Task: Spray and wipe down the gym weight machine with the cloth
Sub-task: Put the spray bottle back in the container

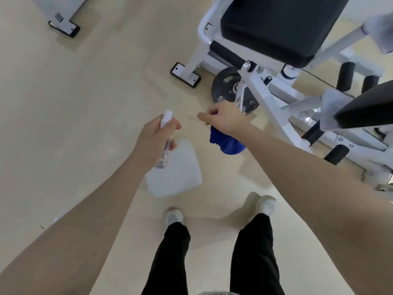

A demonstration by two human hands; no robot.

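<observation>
Still at the approach: left hand wrapped round spray bottle, right hand pinching blue cloth, both short of weight machine. Next: aim nozzle at frame, squeeze, then wipe.

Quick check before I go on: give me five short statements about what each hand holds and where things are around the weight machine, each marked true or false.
1. The left hand holds a small spray bottle. True.
2. The right hand is empty. False: it grips a blue cloth.
3. The cloth is pressed on the black seat pad. False: it hangs from the hand above the floor.
4. A white jug stands on the floor near the shoes. True.
5. The weight plate is red. False: it is black.
</observation>
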